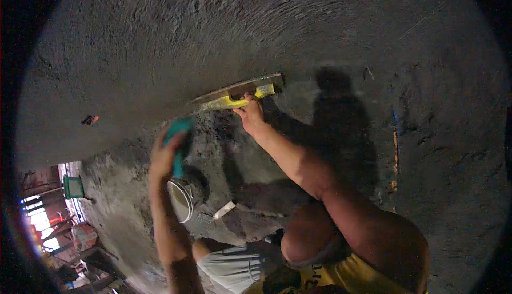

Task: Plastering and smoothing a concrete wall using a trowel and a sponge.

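Note:
My right hand (249, 113) grips the handle of a long yellow float (234, 95) and presses its edge flat against the grey plastered wall (224, 27). My left hand (164, 152) is raised below the float's left end and holds a teal tool (179, 140) with a handle hanging down. Wet, rough mortar (213, 134) covers the wall just under the float. Smoother, swept plaster lies above it.
A round metal pan (181, 200) sits below my left hand with a white-handled tool (224, 209) beside it. A green bucket (73, 186) stands at the lower left near a bright opening. A small red mark (89, 119) is on the wall. My shadow (336, 112) falls to the right.

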Demonstrator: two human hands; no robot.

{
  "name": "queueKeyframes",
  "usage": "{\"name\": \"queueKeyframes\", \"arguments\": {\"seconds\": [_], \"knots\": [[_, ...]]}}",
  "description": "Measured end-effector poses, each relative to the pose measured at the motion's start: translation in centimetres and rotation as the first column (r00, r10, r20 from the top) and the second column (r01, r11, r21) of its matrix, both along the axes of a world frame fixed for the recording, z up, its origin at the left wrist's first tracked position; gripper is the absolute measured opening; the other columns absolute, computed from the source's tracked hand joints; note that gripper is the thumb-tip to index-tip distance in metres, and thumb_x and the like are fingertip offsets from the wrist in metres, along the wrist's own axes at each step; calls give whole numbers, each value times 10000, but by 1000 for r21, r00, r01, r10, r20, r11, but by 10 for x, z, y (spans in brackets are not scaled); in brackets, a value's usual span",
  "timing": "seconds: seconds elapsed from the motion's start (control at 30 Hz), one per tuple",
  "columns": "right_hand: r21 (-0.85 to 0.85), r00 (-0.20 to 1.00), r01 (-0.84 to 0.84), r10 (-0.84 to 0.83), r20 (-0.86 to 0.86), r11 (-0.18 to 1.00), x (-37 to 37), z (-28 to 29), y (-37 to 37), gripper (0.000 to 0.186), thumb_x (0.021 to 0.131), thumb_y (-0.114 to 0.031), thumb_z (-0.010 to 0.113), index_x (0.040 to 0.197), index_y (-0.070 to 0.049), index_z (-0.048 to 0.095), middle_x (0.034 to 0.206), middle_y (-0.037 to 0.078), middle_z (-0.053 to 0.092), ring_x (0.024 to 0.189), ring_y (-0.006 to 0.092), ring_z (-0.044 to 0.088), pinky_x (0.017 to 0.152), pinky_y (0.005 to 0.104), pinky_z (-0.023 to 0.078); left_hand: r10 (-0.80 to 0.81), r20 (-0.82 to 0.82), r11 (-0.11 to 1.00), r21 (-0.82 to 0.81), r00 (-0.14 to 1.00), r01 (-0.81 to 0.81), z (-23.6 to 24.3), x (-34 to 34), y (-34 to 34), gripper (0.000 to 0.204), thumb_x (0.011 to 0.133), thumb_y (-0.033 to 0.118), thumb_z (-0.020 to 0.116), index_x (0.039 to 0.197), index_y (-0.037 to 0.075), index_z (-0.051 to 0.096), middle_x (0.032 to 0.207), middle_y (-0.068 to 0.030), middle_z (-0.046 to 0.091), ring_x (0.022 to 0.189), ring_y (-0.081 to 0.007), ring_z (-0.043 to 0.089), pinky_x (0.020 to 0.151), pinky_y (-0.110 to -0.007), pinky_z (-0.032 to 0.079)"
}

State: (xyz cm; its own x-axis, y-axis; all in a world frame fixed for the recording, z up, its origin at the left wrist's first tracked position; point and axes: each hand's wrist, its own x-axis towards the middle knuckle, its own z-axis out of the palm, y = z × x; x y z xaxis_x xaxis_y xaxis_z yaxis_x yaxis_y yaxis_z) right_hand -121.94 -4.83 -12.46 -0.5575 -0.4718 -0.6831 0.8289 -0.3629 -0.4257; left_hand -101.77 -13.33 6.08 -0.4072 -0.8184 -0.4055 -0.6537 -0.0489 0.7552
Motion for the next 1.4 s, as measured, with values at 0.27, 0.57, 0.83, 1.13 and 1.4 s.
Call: {"name": "queueKeyframes", "arguments": {"seconds": [0.27,0.57,0.83,1.13,1.4], "knots": [[-162,918,392,-395,12,906,-91,-2,78,83,830,-114,495,765,-79,534,755,88,591,741,228,612,657,384,527,-215,-26,965,-157,976,208,-35,-44,35,514,863,295,660,1242,-26,524,1072,-119,629,945,-170,575,828,-298,466],[-256,981,191,-171,96,948,15,33,1,198,929,-307,531,939,-113,567,865,22,547,877,179,554,858,313,456,-424,4,848,-348,905,399,21,-102,77,483,850,241,689,1264,46,534,1165,-139,614,1043,-214,584,893,-331,461],[-200,899,434,-438,28,878,-148,-1,116,18,811,-60,512,797,-70,508,829,51,565,748,219,595,700,397,533,-168,103,877,-438,980,197,-6,17,11,523,841,261,693,1275,18,530,1180,-167,621,1067,-236,607,909,-334,470],[-551,981,193,-145,130,812,-9,0,39,314,919,-357,534,1139,-137,569,1022,19,565,950,179,558,871,367,478,-633,-3,654,-536,774,533,14,-173,102,458,840,208,669,1252,45,553,1206,-186,605,1106,-317,593,950,-379,454],[-251,833,513,-547,-88,821,-165,-1,129,107,912,-113,423,871,-78,516,775,91,589,805,220,607,743,424,503,-240,334,871,-341,911,355,-17,57,-2,466,813,248,687,1239,97,574,1131,-156,660,1033,-275,650,898,-369,489]]}}
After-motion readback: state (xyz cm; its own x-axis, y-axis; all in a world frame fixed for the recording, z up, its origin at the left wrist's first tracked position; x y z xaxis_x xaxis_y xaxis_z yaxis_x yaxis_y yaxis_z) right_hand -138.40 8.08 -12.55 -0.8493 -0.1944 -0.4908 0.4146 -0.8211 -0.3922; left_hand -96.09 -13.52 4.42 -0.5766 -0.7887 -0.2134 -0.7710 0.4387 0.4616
